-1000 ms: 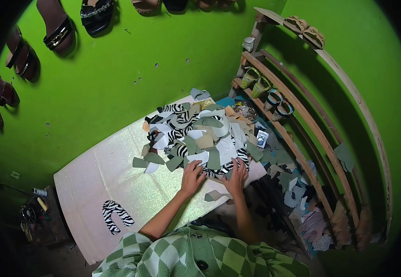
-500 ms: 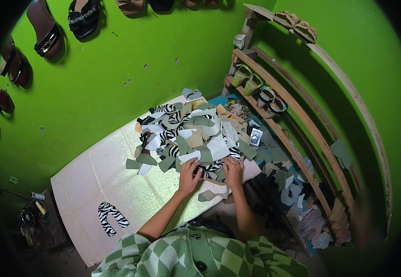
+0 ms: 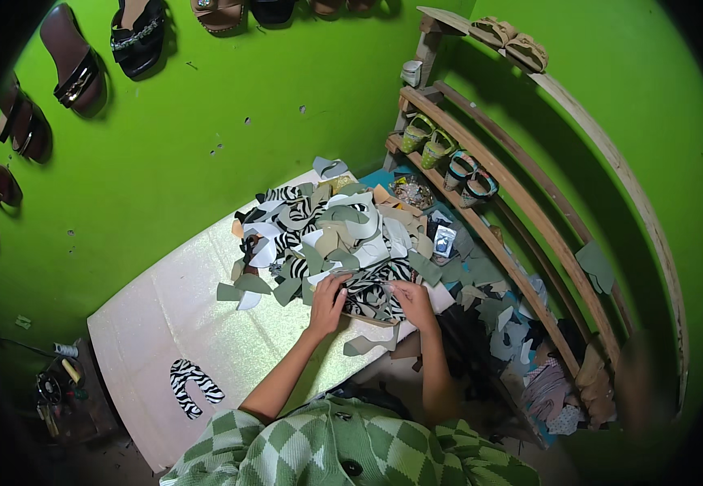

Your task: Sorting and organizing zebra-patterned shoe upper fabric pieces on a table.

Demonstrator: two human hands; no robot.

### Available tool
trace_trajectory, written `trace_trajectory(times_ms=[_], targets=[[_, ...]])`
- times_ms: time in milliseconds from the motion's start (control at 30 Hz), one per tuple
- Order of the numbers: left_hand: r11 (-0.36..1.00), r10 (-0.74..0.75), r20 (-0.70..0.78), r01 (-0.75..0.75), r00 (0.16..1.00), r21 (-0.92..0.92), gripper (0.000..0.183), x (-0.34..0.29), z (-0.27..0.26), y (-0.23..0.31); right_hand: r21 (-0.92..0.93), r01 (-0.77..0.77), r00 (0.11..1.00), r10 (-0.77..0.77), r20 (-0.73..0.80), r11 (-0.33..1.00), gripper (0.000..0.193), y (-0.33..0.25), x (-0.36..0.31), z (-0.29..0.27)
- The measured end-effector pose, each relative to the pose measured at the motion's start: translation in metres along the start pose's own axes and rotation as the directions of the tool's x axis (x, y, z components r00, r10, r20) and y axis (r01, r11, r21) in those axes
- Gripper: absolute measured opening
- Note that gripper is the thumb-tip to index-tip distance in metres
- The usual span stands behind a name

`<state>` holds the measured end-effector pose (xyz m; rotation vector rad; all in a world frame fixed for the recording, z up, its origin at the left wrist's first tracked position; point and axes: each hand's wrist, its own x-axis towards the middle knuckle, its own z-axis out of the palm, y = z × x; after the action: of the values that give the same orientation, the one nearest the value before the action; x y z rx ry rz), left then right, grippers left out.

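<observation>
A heap of cut scraps (image 3: 343, 235) in zebra stripes, grey-green, white and tan lies on the pale, glittery sheet (image 3: 230, 324). At the heap's near edge, my left hand (image 3: 327, 306) rests with thumb and fingers apart against the pieces. Just across from it, my right hand (image 3: 414, 304) has its fingertips closed on a zebra-striped piece (image 3: 377, 292); the exact hold is small in view. More striped scraps lie between both hands. A U-shaped zebra-striped piece (image 3: 193, 389) sits alone on the sheet at the left.
Wooden rack shelves (image 3: 489, 154) at the right hold several sandals. More sandals (image 3: 76, 69) hang on the green wall. Loose scraps (image 3: 497, 316) and cloth (image 3: 546, 385) lie beneath the rack. A spool and tools (image 3: 68, 377) sit at the lower left.
My right hand has turned inward, its fingertips now closing on a striped piece. More zebra-striped material shows between my hands. The whole view has shifted slightly.
</observation>
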<state>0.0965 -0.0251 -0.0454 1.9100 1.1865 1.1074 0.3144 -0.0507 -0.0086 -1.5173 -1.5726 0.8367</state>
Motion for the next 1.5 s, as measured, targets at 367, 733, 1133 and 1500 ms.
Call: trace_trajectory(times_ms=[367,733,1133,1500], targets=[[0.997,-0.074,0.016,0.075,0.997,-0.027,0.029,-0.007,-0.006,-0.011,0.121,-0.077,0.985,0.056,0.166,0.99,0.02,-0.03,-0.022,-0.009],[0.928,-0.312,0.123,0.33,0.942,-0.171,0.041,-0.017,-0.009,-0.008,0.478,-0.144,0.987,0.091,0.134,0.866,0.024,0.021,-0.03,0.006],[0.93,-0.33,0.229,0.357,0.916,-0.087,0.04,-0.018,-0.009,-0.011,-0.079,-0.37,0.902,0.337,-0.27,0.926,0.078,0.033,-0.022,0.032],[0.925,-0.268,0.215,0.313,0.939,-0.216,0.039,-0.007,0.0,-0.009,0.476,-0.045,0.907,0.235,-0.348,0.878,0.047,0.016,-0.027,0.016]])
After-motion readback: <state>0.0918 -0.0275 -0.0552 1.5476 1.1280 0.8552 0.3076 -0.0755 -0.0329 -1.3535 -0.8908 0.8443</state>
